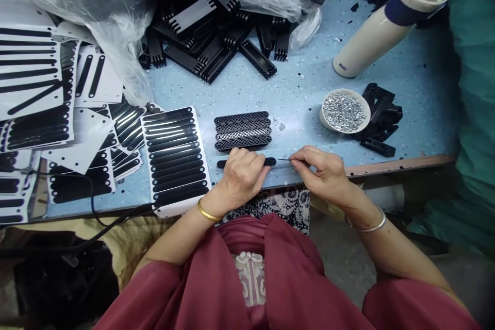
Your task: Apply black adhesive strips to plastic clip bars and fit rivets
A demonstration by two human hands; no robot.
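Observation:
My left hand (243, 175) is closed over a long black strip (268, 162) that lies flat near the table's front edge; both ends of the strip stick out from under my fingers. My right hand (323, 171) pinches a thin needle-like tool (284, 160), its tip pointing left at the strip's right end. Just beyond the strip sits a small stack of black perforated strips (243, 130). A white sheet of black strip stickers (175, 157) lies to the left of my left hand.
A white bowl of small silver studs (344, 111) stands at the right, with black plastic pieces (381, 116) beside it. A white bottle (390, 15) lies tilted at the back right. A clear bag spills black comb-like parts (216, 31). More sticker sheets (38, 87) cover the left.

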